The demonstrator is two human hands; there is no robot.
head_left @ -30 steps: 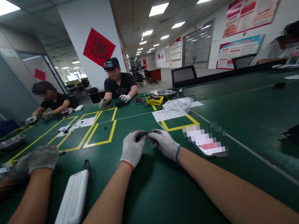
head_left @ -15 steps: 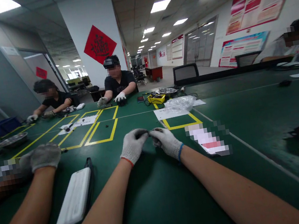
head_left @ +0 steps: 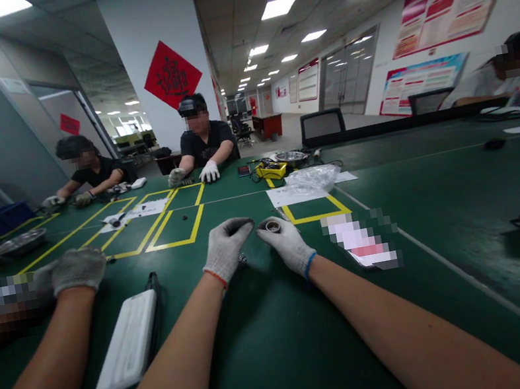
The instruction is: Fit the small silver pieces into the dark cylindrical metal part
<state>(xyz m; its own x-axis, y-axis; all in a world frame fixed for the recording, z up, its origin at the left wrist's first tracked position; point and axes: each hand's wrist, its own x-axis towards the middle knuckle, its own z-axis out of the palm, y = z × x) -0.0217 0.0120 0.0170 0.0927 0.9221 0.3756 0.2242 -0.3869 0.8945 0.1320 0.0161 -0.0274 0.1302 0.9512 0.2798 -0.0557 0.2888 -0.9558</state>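
Both of my hands wear grey knit gloves and hover over the green table (head_left: 275, 339) near its middle. My right hand (head_left: 285, 244) pinches a small round ring-shaped part (head_left: 273, 226) between thumb and fingers. My left hand (head_left: 225, 249) is curled just to its left, fingertips closed on something small and dark that I cannot make out. A tiny dark piece (head_left: 242, 262) lies on the table under my left hand. A co-worker's gloved hand (head_left: 72, 271) and bare forearm rest at my left.
A white flat case (head_left: 128, 342) lies at the near left. Yellow tape boxes (head_left: 175, 228), papers, a clear plastic bag (head_left: 312, 180), a yellow tool (head_left: 271, 171) and metal bowls sit further out. Two people work at the far side, another at the far right.
My hands have drawn slightly apart; the ring-shaped part now shows in my right fingers and a small piece is visible below my left hand. The view tilted a little upward.
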